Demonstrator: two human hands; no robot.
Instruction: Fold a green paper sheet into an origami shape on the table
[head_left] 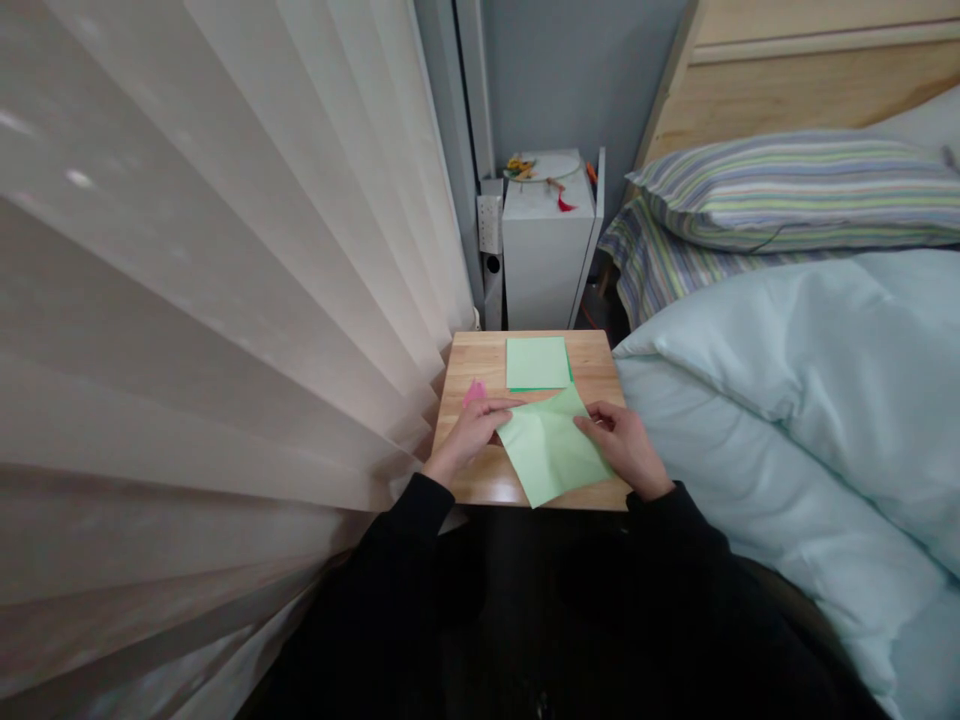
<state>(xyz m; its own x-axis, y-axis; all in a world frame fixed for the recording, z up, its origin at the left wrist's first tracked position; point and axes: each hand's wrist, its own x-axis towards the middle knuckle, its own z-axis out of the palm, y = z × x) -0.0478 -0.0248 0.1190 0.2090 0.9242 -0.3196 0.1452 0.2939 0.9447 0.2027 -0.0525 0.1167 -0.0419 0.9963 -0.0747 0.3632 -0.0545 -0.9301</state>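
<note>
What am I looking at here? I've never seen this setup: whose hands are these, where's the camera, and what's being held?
There's no machine: these are a person's own bare hands. The single picture comes from a camera worn on their head, looking forward and down. The left hand and right hand hold a light green sheet by opposite sides. On the small wooden table, more green paper lies beyond it, and something pink, too small to identify, lies by the left hand.

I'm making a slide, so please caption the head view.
Left hand and right hand hold a creased light-green sheet at a wooden table, near a green paper stack.
</note>
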